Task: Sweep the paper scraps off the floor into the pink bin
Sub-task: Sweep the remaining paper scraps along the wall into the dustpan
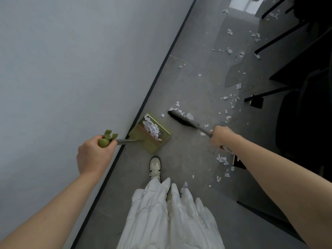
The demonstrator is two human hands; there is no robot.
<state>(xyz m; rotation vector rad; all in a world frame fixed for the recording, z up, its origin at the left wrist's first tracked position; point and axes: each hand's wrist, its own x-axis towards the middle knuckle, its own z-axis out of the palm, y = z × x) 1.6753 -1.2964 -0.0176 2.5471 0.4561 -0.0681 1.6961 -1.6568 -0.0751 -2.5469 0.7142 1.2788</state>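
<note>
My left hand (93,153) grips the green handle of an olive dustpan (151,139) that rests on the grey floor beside the wall. A heap of white paper scraps (151,129) lies inside the pan. My right hand (220,136) holds the grey handle of a broom whose black bristle head (180,119) sits on the floor just right of the pan, with scraps along its far side. More paper scraps (222,159) are scattered over the floor to the right and further ahead. No pink bin is in view.
A pale wall (71,69) with a dark skirting strip runs along the left. Black furniture legs (265,93) and dark furniture stand on the right. My white shoe (155,167) and white trousers are below the dustpan.
</note>
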